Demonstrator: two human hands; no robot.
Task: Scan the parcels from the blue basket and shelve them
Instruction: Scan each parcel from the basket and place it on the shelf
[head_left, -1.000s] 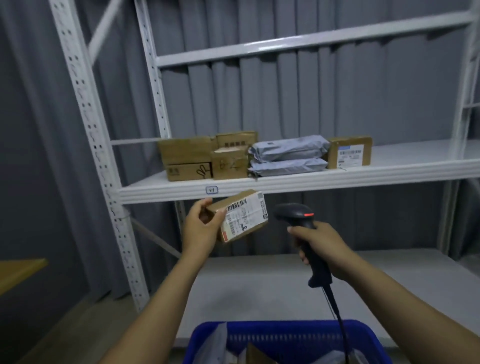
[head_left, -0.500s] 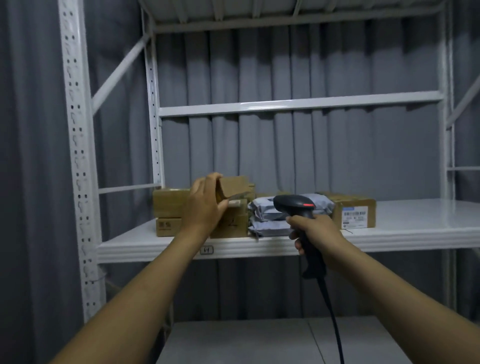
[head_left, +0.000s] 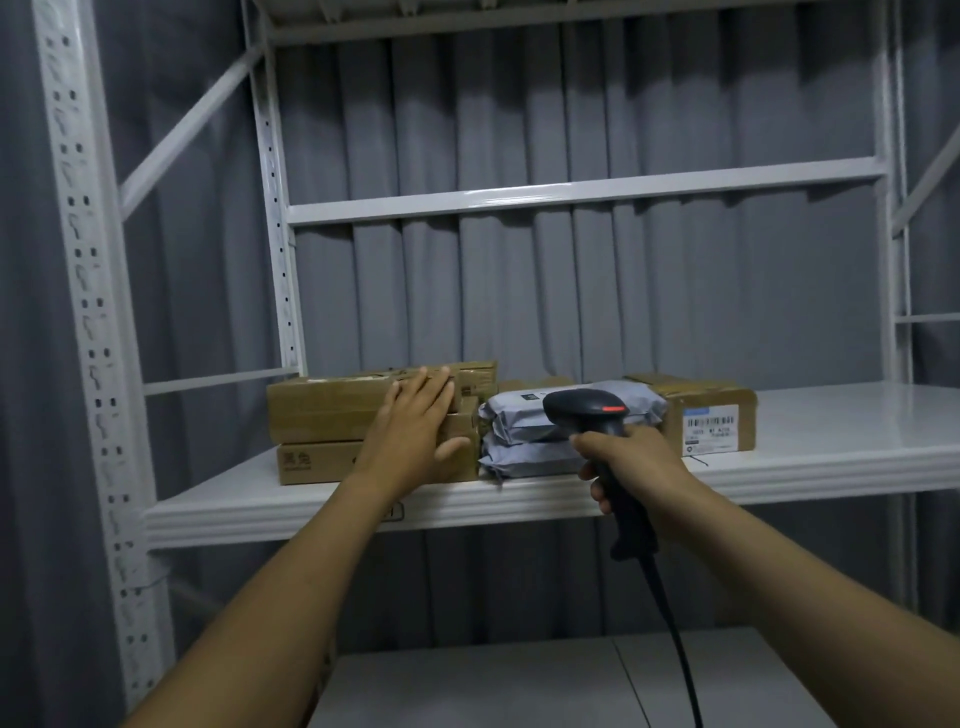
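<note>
My left hand (head_left: 415, 431) lies flat with fingers spread against the front of a stack of cardboard boxes (head_left: 322, 410) on the white middle shelf (head_left: 831, 467). It holds nothing. Just past its fingertips a small brown parcel (head_left: 477, 375) rests on top of the stack. My right hand (head_left: 639, 467) grips the handle of a black barcode scanner (head_left: 587, 410), whose head sits in front of two stacked grey mailer bags (head_left: 519, 423). The blue basket is out of view.
A labelled cardboard box (head_left: 706, 421) stands right of the mailers, with bare shelf beyond it. A perforated white upright (head_left: 83, 312) rises at the left. The scanner cable (head_left: 670, 623) hangs down over a lower shelf (head_left: 519, 686). Grey curtains hang behind the rack.
My left hand carried the labelled parcel up from beside the scanner, set it on the box stack and let go. The view tilted up, so the basket dropped out of sight.
</note>
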